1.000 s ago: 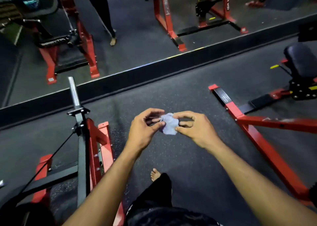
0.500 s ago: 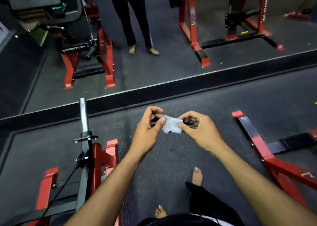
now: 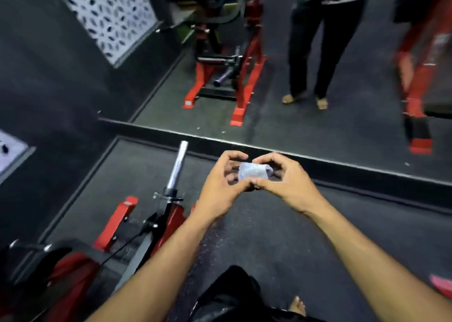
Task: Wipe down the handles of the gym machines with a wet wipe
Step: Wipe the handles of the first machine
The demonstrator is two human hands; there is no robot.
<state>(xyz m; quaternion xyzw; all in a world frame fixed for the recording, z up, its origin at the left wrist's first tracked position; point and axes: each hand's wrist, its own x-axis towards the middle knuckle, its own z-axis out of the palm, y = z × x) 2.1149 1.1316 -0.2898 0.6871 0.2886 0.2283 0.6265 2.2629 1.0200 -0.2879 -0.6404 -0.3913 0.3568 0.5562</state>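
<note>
1. Both our hands meet in front of us: the left hand (image 3: 221, 187) and the right hand (image 3: 285, 182) are curled toward each other, thumb tips touching, and together they pinch a crumpled wet wipe (image 3: 253, 171) between fingers and thumbs.
2. We hold the pale wipe up in the air above the dark rubber floor (image 3: 281, 243), bunched into a small wad between the two hands.
3. Just to the left of our left hand, a silver bar sleeve (image 3: 179, 161) sticks up and away from us, fixed to a red gym machine (image 3: 168, 221) whose frame stands on the floor by our left forearm.
4. Below our arms we see our dark trouser leg (image 3: 232, 294) and a bare foot (image 3: 297, 305) on the floor.
5. Beyond the hands, a black sill with a bright edge (image 3: 342, 167) runs across the view at the foot of a mirror.
6. In the mirror (image 3: 269, 116) we see another red machine (image 3: 225, 65) and a standing person (image 3: 315, 52) in dark trousers, blurred.
</note>
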